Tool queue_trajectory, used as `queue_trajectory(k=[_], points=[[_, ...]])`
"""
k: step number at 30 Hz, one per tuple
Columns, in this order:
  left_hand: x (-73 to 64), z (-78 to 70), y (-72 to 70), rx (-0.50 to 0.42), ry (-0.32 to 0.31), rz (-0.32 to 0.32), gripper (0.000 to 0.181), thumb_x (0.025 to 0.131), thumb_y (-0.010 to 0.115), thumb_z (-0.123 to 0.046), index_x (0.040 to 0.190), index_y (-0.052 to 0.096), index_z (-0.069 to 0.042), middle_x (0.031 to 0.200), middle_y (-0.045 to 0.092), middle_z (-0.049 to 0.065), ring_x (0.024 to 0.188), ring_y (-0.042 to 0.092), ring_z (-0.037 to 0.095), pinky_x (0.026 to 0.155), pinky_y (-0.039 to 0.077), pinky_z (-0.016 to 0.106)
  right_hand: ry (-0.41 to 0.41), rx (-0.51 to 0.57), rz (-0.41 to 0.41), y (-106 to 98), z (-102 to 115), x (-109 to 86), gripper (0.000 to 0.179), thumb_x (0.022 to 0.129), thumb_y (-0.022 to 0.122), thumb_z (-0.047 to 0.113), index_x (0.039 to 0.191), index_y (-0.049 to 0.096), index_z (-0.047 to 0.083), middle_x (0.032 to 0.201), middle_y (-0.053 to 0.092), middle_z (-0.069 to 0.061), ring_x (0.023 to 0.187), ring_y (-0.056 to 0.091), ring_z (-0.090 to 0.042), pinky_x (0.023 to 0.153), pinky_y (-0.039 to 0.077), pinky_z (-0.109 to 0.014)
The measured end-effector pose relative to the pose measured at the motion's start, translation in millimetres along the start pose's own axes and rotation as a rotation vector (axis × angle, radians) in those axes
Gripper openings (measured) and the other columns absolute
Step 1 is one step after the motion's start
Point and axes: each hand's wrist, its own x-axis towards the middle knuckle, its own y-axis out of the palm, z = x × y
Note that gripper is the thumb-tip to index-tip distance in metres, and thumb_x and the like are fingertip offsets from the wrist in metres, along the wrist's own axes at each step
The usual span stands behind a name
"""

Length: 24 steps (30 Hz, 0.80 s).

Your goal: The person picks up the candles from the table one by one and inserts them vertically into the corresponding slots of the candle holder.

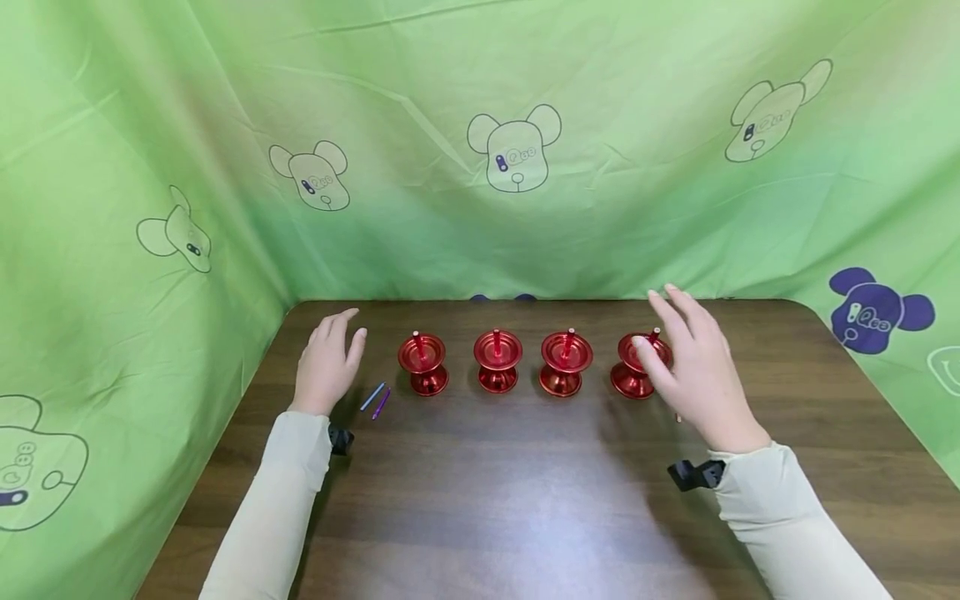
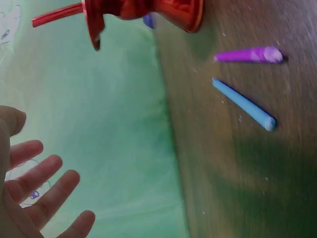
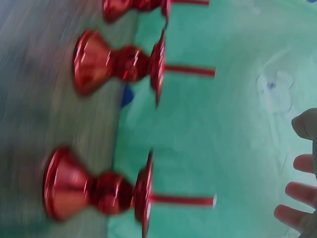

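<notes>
Several shiny red metal candle holders stand upright in a row: a leftmost one (image 1: pixel 429 383), two middle ones (image 1: pixel 498 381) (image 1: pixel 561 383), and a rightmost one (image 1: pixel 632 383). A thin red stem rises from each dish. My left hand (image 1: pixel 326 367) hovers left of the row, fingers spread and holding nothing. Beside it on the table lie a thin tapered blue stick (image 2: pixel 243 104) and a purple one (image 2: pixel 250 55), both candle-like. My right hand (image 1: pixel 701 375) is raised over the rightmost holder, partly covering it in the head view, with its fingers extended and nothing held.
The brown wooden table (image 1: pixel 480 517) meets a green cloth backdrop (image 1: pixel 420 233) at its far edge. A small orange-tan tip (image 1: pixel 678 418) peeks out beside my right wrist, mostly hidden. Black wrist cameras (image 1: pixel 696 475) sit on both wrists.
</notes>
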Motion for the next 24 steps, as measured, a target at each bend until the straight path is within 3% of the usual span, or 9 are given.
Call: queue_trajectory(k=[6,10,17,24], points=[[-4.5,-7.3,-0.5,-0.061,-0.059,-0.037,0.039,0.104,0.052,-0.022,0.137,0.057,-0.002,0.130,0.060,0.023,0.116,0.059,0.042,0.088,0.051,0.060,-0.116,0.051,-0.008,24,26,2.8,0.058,0.098,0.062,0.030,0.145,0.051,-0.001,0.149,0.046,-0.027,0.134,0.044,-0.050,0.113,0.032,-0.060],[-7.2,-10.2,2.4,-0.077,-0.112,-0.047,0.038,0.102,0.053,-0.020,0.135,0.057,-0.003,0.128,0.062,0.021,0.112,0.062,0.041,0.083,0.053,0.059,-0.146,0.070,0.032,42,46,1.1,0.059,0.101,0.058,0.035,0.146,0.050,-0.001,0.150,0.046,-0.027,0.137,0.043,-0.046,0.114,0.032,-0.059],[-9.2,-5.0,11.7,-0.111,-0.192,0.065,0.038,0.101,0.054,-0.019,0.135,0.056,-0.001,0.129,0.060,0.023,0.117,0.059,0.042,0.096,0.048,0.056,-0.146,0.098,0.123,68,75,0.7,0.064,0.093,0.068,0.029,0.148,0.049,0.004,0.154,0.045,-0.019,0.141,0.041,-0.041,0.114,0.031,-0.061],[-12.9,-1.9,12.3,-0.121,-0.240,0.152,0.036,0.101,0.055,-0.017,0.132,0.058,0.001,0.123,0.061,0.025,0.116,0.059,0.041,0.099,0.046,0.054,-0.172,0.116,0.208,87,97,4.8,0.064,0.096,0.067,0.030,0.150,0.047,0.004,0.156,0.042,-0.017,0.145,0.037,-0.039,0.117,0.029,-0.058]])
